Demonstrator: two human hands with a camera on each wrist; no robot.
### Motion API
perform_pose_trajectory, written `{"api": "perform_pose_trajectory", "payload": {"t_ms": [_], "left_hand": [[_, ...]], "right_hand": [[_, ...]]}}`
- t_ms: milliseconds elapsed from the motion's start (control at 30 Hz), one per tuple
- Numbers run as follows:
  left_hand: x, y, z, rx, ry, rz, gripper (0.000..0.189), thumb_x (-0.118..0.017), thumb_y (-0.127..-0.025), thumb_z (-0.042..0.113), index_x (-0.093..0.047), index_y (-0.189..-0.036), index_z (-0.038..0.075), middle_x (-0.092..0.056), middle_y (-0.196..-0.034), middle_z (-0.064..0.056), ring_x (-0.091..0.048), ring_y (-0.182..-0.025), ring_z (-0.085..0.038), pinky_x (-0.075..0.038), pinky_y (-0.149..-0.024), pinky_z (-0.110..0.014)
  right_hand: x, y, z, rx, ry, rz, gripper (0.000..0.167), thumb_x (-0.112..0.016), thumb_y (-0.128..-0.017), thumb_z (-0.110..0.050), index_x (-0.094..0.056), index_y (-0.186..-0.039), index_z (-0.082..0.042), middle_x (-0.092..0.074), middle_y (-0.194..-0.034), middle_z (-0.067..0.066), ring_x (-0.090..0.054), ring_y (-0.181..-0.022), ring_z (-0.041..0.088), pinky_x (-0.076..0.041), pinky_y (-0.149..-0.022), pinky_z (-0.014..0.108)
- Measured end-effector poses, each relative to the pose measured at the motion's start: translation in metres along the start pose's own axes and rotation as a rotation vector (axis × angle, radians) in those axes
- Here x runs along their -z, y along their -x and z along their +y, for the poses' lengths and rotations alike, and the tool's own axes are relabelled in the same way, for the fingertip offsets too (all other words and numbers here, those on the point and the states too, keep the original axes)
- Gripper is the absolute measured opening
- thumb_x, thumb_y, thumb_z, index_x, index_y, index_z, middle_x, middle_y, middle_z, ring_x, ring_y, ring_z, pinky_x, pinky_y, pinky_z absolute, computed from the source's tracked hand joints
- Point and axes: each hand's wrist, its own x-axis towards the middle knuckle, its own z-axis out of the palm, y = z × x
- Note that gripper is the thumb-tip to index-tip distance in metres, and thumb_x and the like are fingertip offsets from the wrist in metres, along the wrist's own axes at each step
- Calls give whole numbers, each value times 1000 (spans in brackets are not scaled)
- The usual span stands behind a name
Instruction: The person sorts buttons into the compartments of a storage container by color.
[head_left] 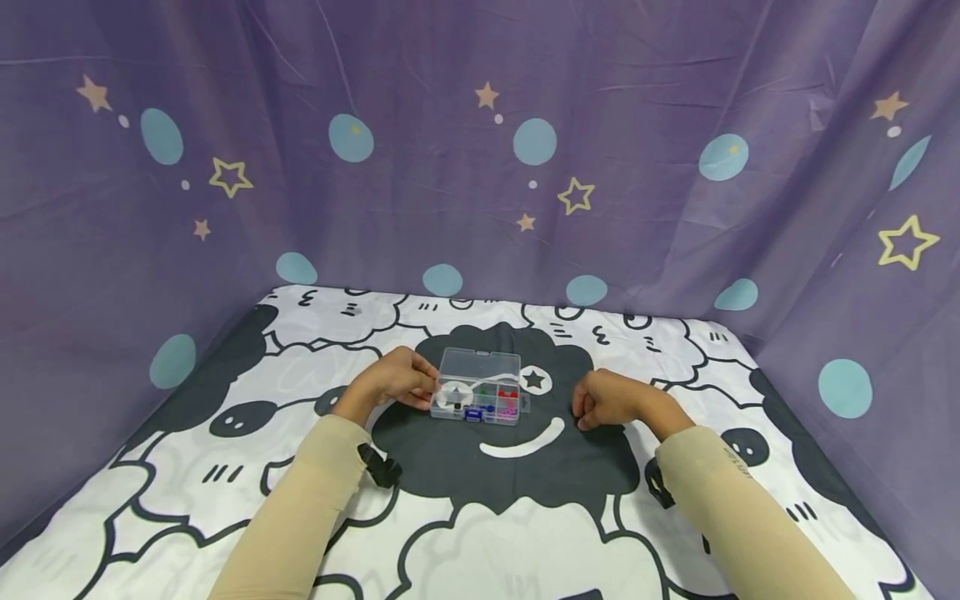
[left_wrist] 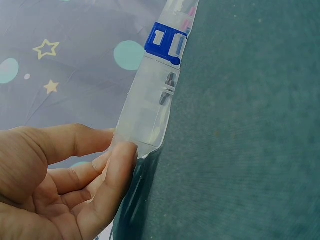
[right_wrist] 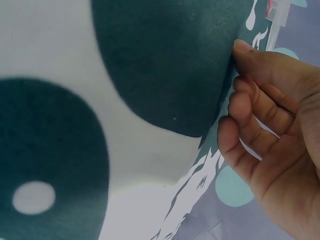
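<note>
A clear plastic compartment box (head_left: 474,414) sits on the dark patch of the cloth, its transparent lid (head_left: 480,364) swung back at the far side. Small red pieces (head_left: 508,394), pink ones and a few blue and dark bits lie in its compartments. My left hand (head_left: 399,379) pinches the box's left end; in the left wrist view its thumb and fingers meet the corner near the blue latch (left_wrist: 166,42). To the right of the box, my right hand (head_left: 609,398) rests at the cloth with loosely curled fingers, and no object shows in it.
A white cloth (head_left: 525,542) with black sheep drawings covers the table. Purple curtains (head_left: 450,167) with stars and blue spots hang behind and at both sides.
</note>
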Motion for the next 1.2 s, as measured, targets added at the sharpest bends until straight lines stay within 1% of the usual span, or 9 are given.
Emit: {"api": "perform_pose_trajectory", "payload": {"t_ms": [567,700,900,1200], "left_hand": [[0,-2,-2,8,-7,13,29,-70,-92,-4,-63,-119,-13,-65,-92,-17,-66,-70,-20,-65,-67,-35],[0,-2,-2,6,-7,15,29,-70,-92,-4,-63,-119,-13,-65,-92,-17,-66,-70,-21,-65,-67,-35],[1,-2,-3,2,-9,14,29,-70,-92,-4,-63,-119,-13,-65,-92,-17,-66,-71,-21,-65,-68,-35],[1,-3,-4,3,-8,14,30,-70,-92,-4,-63,-119,-13,-65,-92,-17,-66,-72,-21,-65,-68,-35]], "right_hand": [[-1,-2,2,-5,17,-13,13,-84,-83,-6,-72,-81,-12,-67,-71,-8,-59,-65,6,-52,-61,24],[0,-2,4,-1,16,-18,12,-81,-84,-3,-73,-82,-12,-68,-74,-9,-60,-68,5,-53,-63,23],[5,0,5,31,27,2,14,-76,-84,2,-74,-83,-11,-68,-75,-9,-60,-69,4,-54,-63,22],[14,0,2,46,29,46,12,-73,-83,1,-74,-85,-11,-70,-77,-8,-62,-70,4,-55,-65,24]]}}
